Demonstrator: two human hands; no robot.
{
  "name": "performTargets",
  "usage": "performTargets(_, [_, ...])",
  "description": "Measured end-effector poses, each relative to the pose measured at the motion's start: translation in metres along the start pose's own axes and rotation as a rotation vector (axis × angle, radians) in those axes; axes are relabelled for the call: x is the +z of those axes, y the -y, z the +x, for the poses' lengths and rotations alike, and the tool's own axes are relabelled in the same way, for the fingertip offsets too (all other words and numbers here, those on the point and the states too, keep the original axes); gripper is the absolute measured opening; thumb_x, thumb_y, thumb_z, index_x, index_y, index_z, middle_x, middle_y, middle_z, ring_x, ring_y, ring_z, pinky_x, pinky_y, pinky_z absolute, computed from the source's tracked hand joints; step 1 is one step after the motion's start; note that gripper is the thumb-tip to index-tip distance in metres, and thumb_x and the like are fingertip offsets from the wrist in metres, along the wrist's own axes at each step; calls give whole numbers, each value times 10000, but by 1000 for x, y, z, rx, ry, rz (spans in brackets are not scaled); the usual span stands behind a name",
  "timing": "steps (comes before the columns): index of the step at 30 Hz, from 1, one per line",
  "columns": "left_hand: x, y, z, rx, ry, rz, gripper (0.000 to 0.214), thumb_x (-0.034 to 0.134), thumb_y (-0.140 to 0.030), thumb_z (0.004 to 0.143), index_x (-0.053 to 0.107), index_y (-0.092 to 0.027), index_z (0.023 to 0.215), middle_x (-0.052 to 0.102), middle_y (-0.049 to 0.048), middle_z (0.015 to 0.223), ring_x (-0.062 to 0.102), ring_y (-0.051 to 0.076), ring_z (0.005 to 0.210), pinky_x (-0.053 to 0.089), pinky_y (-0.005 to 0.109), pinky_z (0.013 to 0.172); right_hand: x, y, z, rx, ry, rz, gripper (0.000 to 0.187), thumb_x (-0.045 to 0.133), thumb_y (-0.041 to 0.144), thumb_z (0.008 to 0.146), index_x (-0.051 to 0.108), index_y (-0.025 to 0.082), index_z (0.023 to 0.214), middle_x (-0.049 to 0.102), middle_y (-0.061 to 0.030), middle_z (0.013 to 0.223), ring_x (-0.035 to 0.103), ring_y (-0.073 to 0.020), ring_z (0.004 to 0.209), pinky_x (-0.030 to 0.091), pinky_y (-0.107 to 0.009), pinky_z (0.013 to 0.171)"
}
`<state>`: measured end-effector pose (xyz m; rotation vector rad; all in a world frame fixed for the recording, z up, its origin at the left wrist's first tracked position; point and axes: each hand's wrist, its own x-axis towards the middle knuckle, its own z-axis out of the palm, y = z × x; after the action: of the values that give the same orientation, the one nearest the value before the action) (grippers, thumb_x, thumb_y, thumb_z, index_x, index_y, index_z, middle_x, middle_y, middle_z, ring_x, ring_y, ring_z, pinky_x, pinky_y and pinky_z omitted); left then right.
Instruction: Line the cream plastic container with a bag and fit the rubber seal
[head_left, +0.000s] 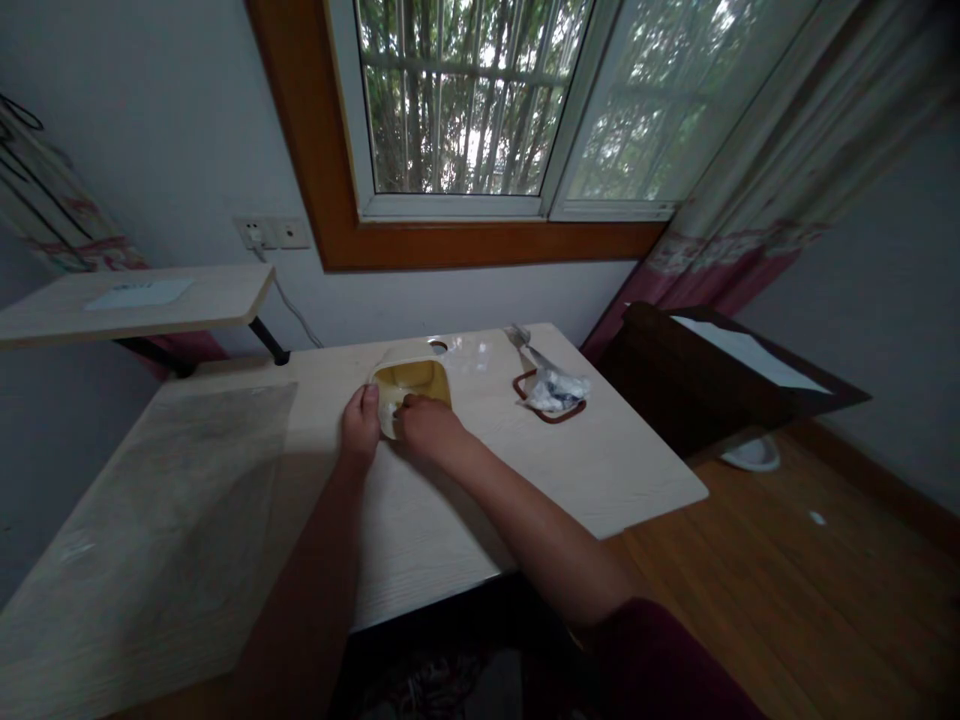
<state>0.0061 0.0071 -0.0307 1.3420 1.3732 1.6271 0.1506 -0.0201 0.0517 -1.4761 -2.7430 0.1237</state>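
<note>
The left hand (361,425) is closed on the left edge of a yellow container (416,375) on the pale desk (435,540). The right hand (429,425) curls into it, blocking part of the inside; whether it grips anything cannot be told. To the right, crumpled plastic (556,390) lies on a brown-rimmed piece (562,416), with a fork (517,336) beyond. Marks on the shelf's (202,310) paper (141,294) are unreadable. Behind, the window (465,120) is cut off above.

No text, brand or number could be read. A white paper sheet (154,294) on the raised wooden shelf (225,297) at the left bore small dark marks near its far edge, possibly writing, but they were too small and blurred to make out.
</note>
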Motion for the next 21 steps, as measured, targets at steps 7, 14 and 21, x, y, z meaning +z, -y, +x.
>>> performTargets(7, [3,-5,-5,-13,12,12,472,461,-621,938,639,-188,877,634,37,772,584,176,712,479,270,654,11,-5,8,-15,-3,44,346,537,270,939,701,84,1181,708,-178,1136,695,-280,1025,540,-337,868])
performTargets(14, [6,-9,-8,25,68,89,437,480,-602,923,543,-207,747,528,-1,686,501,152,666,412,246,624,26,-16,28,63,2,66,406,393,295,1025,683,102,1233,697,-189,1232,693,-255,1084,517,-331,930])
performTargets(21, [10,-14,-13,19,70,104,435,507,-607,893,469,-221,697,468,-27,651,443,143,638,364,242,593,27,-17,31,137,8,23,493,340,353,1045,733,79,1165,715,-212,1205,671,-290,1138,497,-367,953])
